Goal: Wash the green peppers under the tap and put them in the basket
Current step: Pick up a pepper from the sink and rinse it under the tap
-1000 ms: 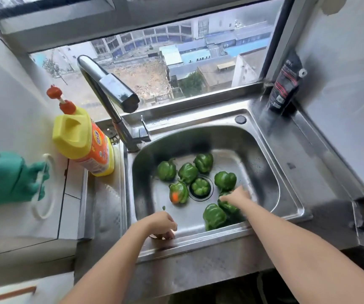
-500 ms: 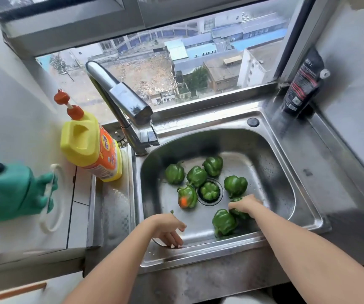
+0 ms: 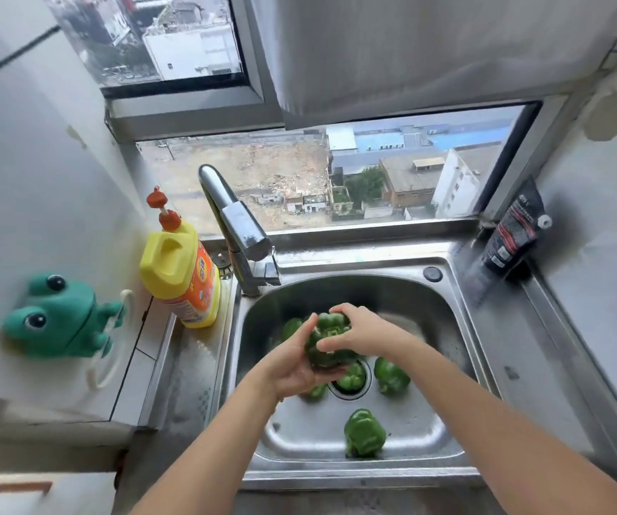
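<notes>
Green peppers lie loose in the stainless sink (image 3: 459, 340): one near the front wall (image 3: 364, 433), one right of the drain (image 3: 391, 375), one sitting on the drain (image 3: 351, 379), and others partly hidden behind the hands. One pepper (image 3: 327, 338) is lifted clear of the basin floor, held between both hands over the middle of the sink. The left hand (image 3: 294, 360) cups it from below and the side, fingers curled under; the right hand (image 3: 361, 332) closes over the top, fingers wrapped round it.

The tap (image 3: 242, 232) spout ends to the left of and above the held pepper. No running water can be made out — whether the tap is on cannot be told. No basket is in view.

Judged stage: early, with most peppers unwashed in the basin.

Risks noted:
- A wet, glossy pepper may slip from the two-handed hold and drop onto the others.
- The pepper sitting on the drain may slow drainage once water runs.
- The detergent bottle (image 3: 180, 273) stands just beside the tap on the bench edge — an elbow or splash could disturb it.
- With the basket out of sight, carrying a dripping pepper to it may wet the bench.
</notes>
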